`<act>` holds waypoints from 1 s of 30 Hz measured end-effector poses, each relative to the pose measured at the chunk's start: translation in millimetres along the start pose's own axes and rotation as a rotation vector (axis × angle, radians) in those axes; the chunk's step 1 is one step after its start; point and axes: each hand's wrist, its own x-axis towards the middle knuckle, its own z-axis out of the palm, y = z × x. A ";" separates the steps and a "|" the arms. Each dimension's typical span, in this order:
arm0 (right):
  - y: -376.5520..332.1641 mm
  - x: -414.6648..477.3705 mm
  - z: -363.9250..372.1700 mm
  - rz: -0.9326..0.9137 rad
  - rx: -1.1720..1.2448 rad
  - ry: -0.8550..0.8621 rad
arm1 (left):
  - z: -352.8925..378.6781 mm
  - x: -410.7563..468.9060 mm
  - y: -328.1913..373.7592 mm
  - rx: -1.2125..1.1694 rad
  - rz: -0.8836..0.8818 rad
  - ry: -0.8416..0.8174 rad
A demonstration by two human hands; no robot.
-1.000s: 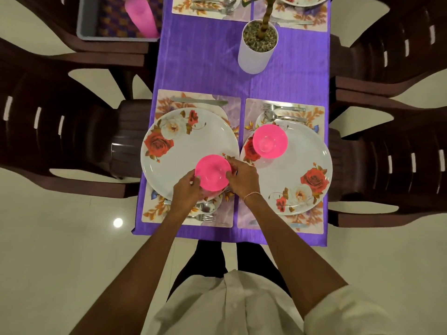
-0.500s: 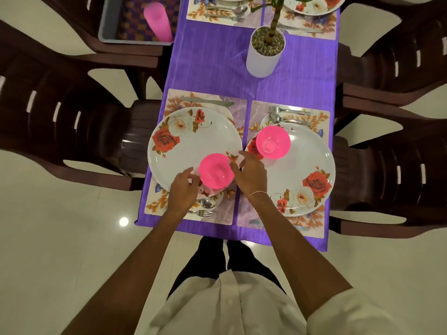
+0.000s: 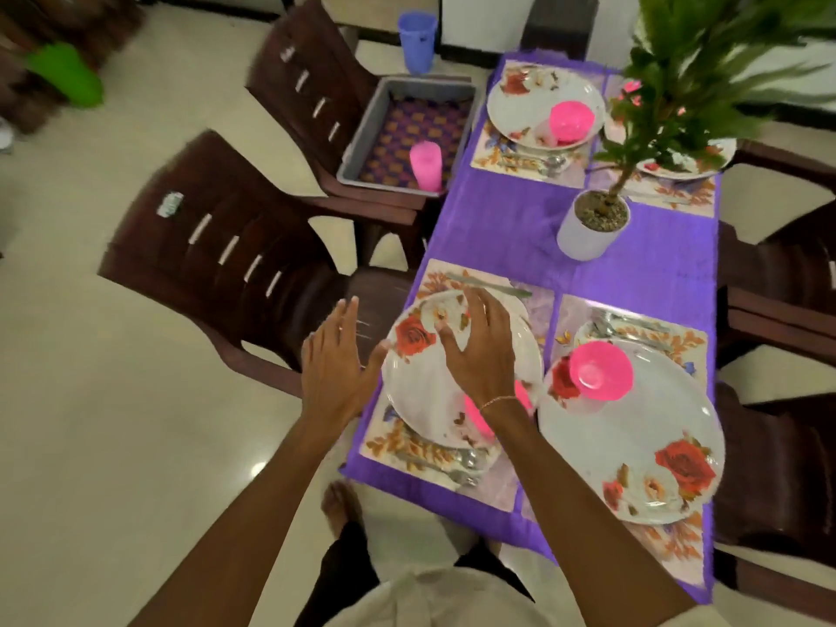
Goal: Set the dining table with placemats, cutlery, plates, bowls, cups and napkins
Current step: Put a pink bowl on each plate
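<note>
My left hand (image 3: 332, 368) hangs open with spread fingers just off the table's left edge, holding nothing. Above the near left rose plate (image 3: 416, 377) my right hand (image 3: 479, 350) is open too, fingers spread. A pink bowl (image 3: 475, 416) sits on that plate, mostly hidden under my right wrist. The near right plate (image 3: 633, 436) carries another pink bowl (image 3: 599, 368). Floral placemats (image 3: 398, 445) with forks and spoons (image 3: 461, 463) lie under both plates. A far plate (image 3: 524, 101) holds a third pink bowl (image 3: 571, 120).
A grey tray (image 3: 362, 142) on the far left chair holds a pink cup (image 3: 426, 165). A potted plant (image 3: 592, 228) stands mid-table on the purple cloth (image 3: 497, 219). Dark brown chairs (image 3: 235, 260) flank both sides. A blue bin (image 3: 417, 40) stands on the floor beyond.
Both hands have let go of the pink bowl on the near left plate and lifted away to the left with fingers spread. The view has swung left and up.
</note>
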 end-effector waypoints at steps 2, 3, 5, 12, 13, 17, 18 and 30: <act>-22.7 6.8 16.8 -0.008 0.035 0.003 | -18.6 16.4 -18.7 0.038 0.048 0.027; -38.1 11.4 31.4 0.001 0.047 0.002 | -30.0 27.2 -34.5 0.046 0.062 0.035; -79.2 16.7 76.4 0.013 0.064 -0.013 | -59.4 47.8 -84.1 0.049 0.081 0.049; -211.4 23.7 200.1 0.031 0.100 0.042 | -160.0 102.5 -241.4 0.121 0.125 0.066; -226.3 25.7 211.2 0.042 0.097 0.047 | -170.9 111.9 -257.8 0.126 0.133 0.059; -269.2 42.7 252.5 0.059 0.098 0.049 | -200.7 150.9 -305.7 0.122 0.138 0.042; -279.3 50.9 266.6 0.066 0.097 0.050 | -207.9 164.3 -318.3 0.120 0.136 0.038; -363.8 208.4 424.1 0.179 -0.011 0.139 | -286.7 393.5 -430.6 0.206 0.328 -0.020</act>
